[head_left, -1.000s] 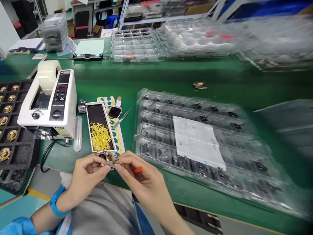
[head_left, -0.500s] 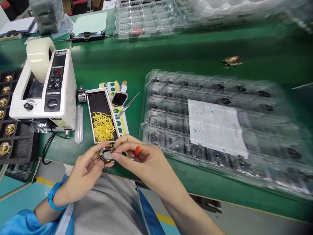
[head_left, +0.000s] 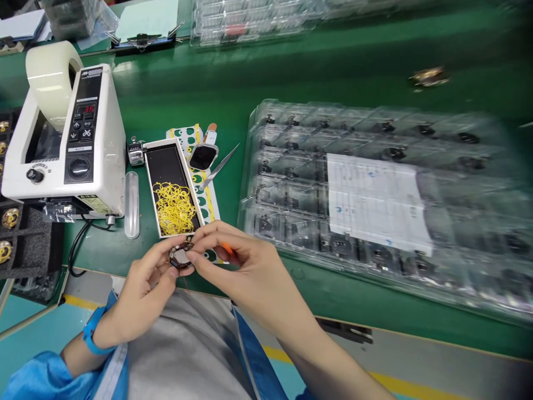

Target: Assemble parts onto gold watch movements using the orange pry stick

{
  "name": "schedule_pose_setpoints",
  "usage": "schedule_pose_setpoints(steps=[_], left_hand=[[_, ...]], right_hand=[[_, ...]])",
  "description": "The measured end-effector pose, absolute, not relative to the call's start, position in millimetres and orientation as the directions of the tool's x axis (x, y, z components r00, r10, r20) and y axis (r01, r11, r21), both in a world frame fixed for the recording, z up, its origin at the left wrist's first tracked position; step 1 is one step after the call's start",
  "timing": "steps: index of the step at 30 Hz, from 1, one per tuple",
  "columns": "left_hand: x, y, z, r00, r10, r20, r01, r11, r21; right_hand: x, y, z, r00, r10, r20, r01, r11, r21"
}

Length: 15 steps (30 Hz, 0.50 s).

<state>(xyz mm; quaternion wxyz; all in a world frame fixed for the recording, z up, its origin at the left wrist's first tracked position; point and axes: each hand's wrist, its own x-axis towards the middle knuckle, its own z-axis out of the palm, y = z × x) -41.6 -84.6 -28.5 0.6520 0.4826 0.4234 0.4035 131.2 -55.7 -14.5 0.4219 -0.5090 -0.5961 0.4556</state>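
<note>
A small round watch module (head_left: 181,256), dark-rimmed with gold parts and a silvery middle, is held just below the white box's near end. My left hand (head_left: 152,283), with a blue wristband, grips it from the left between thumb and fingers. My right hand (head_left: 245,266) is closed, thumb and fingertips pinching at the module's right edge; whether anything small is between them is hidden. Something orange (head_left: 227,248) shows at the curled fingers of that hand, its kind unclear. A thin reddish wire hangs below the module. Yellow rings (head_left: 174,210) lie heaped in the white-rimmed box (head_left: 157,214).
On the left stands a tape dispenser (head_left: 89,155); a foam tray (head_left: 39,244) holds round gold modules beside it. A tally counter (head_left: 135,152), a smartwatch (head_left: 204,156) and tweezers (head_left: 220,166) surround the box. Stacked clear trays (head_left: 287,244) cover the right, bearing a paper sheet (head_left: 377,203).
My view has shifted slightly, so the bench things sit higher in the picture. Both hands keep hold of the module, and the right fingers have turned a little at its edge.
</note>
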Motion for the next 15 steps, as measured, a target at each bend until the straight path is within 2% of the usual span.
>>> schedule_pose_setpoints(steps=[3, 8, 15], left_hand=[[-39.4, -83.5, -26.2, 0.288, 0.943, -0.164, -0.122, 0.206, 0.971], [-28.6, -81.1, -23.7, 0.137, 0.974, -0.183, -0.099, 0.197, 0.975], [-17.5, -75.7, -24.3, 0.02, 0.983, -0.181, -0.164, 0.182, 0.97]], right_hand=[[128.9, -57.0, -15.2, -0.111, 0.992, 0.062, 0.255, 0.088, -0.963], [122.0, -59.9, -19.3, -0.065, 0.986, 0.152, 0.322, 0.164, -0.932], [115.9, -66.8, -27.5, -0.055, 0.957, 0.285, 0.397, 0.282, -0.873]])
